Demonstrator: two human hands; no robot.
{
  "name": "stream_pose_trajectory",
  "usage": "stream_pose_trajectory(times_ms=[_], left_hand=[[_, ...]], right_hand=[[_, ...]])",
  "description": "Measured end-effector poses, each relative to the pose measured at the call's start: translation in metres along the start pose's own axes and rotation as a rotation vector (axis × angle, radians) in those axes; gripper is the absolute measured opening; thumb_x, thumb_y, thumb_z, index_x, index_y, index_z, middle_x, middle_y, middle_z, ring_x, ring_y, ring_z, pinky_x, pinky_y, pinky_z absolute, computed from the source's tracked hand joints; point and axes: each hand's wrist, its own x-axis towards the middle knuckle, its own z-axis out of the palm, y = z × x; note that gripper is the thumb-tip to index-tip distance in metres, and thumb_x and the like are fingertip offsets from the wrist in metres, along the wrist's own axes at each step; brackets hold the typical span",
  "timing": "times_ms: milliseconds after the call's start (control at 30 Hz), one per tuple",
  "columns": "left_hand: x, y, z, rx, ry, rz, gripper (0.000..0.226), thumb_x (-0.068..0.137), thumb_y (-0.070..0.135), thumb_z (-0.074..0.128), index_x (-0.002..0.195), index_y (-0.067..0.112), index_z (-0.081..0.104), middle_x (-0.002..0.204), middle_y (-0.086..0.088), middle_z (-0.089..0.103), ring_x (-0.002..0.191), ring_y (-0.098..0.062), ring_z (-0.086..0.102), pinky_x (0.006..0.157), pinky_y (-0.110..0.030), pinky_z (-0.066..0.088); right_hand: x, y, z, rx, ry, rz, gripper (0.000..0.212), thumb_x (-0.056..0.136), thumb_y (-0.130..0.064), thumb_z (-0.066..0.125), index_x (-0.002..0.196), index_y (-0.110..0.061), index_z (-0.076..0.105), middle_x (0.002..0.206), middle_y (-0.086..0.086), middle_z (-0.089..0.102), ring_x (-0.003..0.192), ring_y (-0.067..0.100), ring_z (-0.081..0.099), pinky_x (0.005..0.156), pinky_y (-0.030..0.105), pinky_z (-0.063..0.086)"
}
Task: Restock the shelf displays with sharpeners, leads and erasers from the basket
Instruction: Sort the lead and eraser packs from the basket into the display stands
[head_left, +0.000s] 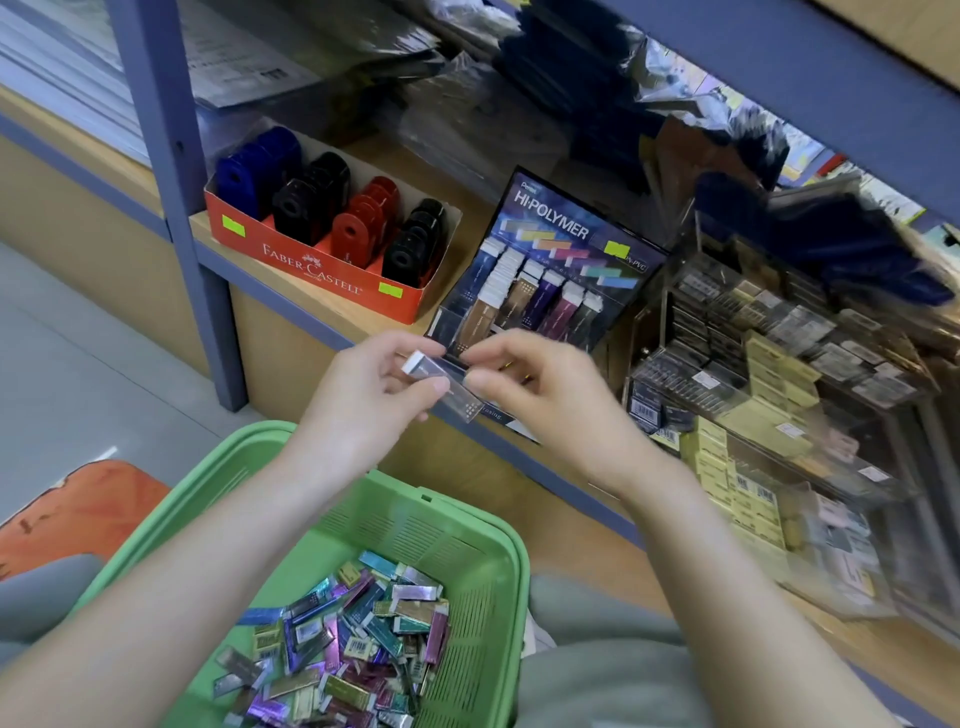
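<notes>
A dark-sleeved eraser (445, 379) with a white end is held in front of the shelf edge by both hands. My left hand (379, 384) pinches its white end and my right hand (535, 389) pinches its middle. Just behind stands the black HI-POLYMER eraser display (582, 228) with rows of sleeved erasers. A red Faber-Castell box (311, 260) of blue, black and red sharpeners sits left of it. Below my arms, the green basket (467, 530) holds several metallic-sleeved erasers (353, 644).
Clear acrylic racks (779, 364) of lead cases and yellow boxes fill the shelf to the right. A blue shelf post (171, 171) rises at left. An orange stool (78, 504) stands on the grey floor at lower left. Wrapped dark goods lie at the shelf's back.
</notes>
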Motion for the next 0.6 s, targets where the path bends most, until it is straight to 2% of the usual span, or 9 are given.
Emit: stream_pose_trajectory(times_ms=[100, 200, 300, 400, 500, 600], left_hand=[[-0.002, 0.006, 0.001, 0.026, 0.13, 0.116, 0.027, 0.082, 0.013, 0.07, 0.088, 0.03, 0.05, 0.078, 0.004, 0.064, 0.068, -0.009, 0.062, 0.065, -0.013, 0.049], [-0.007, 0.008, 0.003, 0.065, 0.151, 0.218, 0.026, 0.083, 0.013, 0.069, 0.087, 0.032, 0.051, 0.079, 0.01, 0.062, 0.074, -0.009, 0.06, 0.07, -0.02, 0.05], [-0.011, 0.008, 0.005, 0.122, 0.106, 0.308, 0.03, 0.084, 0.011, 0.067, 0.089, 0.039, 0.058, 0.08, 0.015, 0.063, 0.076, -0.002, 0.057, 0.068, -0.011, 0.045], [-0.014, 0.006, 0.009, 0.174, 0.055, 0.365, 0.027, 0.086, 0.007, 0.064, 0.09, 0.033, 0.068, 0.084, 0.014, 0.062, 0.078, 0.002, 0.055, 0.068, -0.004, 0.04], [-0.017, 0.001, 0.013, 0.22, 0.045, 0.381, 0.027, 0.089, 0.004, 0.06, 0.096, 0.029, 0.068, 0.088, 0.013, 0.059, 0.083, 0.004, 0.054, 0.072, -0.002, 0.038], [-0.022, -0.01, 0.015, 0.333, 0.028, 0.415, 0.029, 0.09, 0.005, 0.057, 0.11, 0.026, 0.062, 0.096, 0.019, 0.053, 0.092, 0.009, 0.051, 0.077, 0.001, 0.034]], right_hand=[[-0.009, -0.001, 0.019, -0.011, -0.009, -0.048, 0.022, 0.085, -0.016, 0.07, 0.105, -0.022, 0.061, 0.084, -0.015, 0.06, 0.078, -0.001, 0.056, 0.071, 0.01, 0.044], [-0.015, -0.001, 0.029, -0.014, 0.067, -0.057, 0.02, 0.084, -0.017, 0.071, 0.098, -0.024, 0.057, 0.078, -0.016, 0.056, 0.075, 0.0, 0.054, 0.069, 0.009, 0.043], [-0.019, -0.001, 0.033, -0.034, 0.082, -0.067, 0.013, 0.086, -0.024, 0.068, 0.091, -0.016, 0.059, 0.08, -0.011, 0.061, 0.078, 0.002, 0.055, 0.069, 0.013, 0.045], [-0.021, 0.0, 0.03, 0.029, 0.158, -0.072, 0.008, 0.089, -0.022, 0.065, 0.089, -0.018, 0.059, 0.077, -0.013, 0.062, 0.076, 0.004, 0.059, 0.067, 0.015, 0.047], [-0.023, 0.001, 0.024, 0.109, 0.176, -0.05, 0.006, 0.089, -0.017, 0.065, 0.09, -0.016, 0.059, 0.078, -0.005, 0.066, 0.074, 0.009, 0.066, 0.072, 0.03, 0.056], [-0.023, 0.007, 0.015, 0.116, 0.255, -0.044, 0.009, 0.091, -0.014, 0.062, 0.095, -0.018, 0.055, 0.08, -0.006, 0.064, 0.07, 0.005, 0.066, 0.07, 0.024, 0.056]])
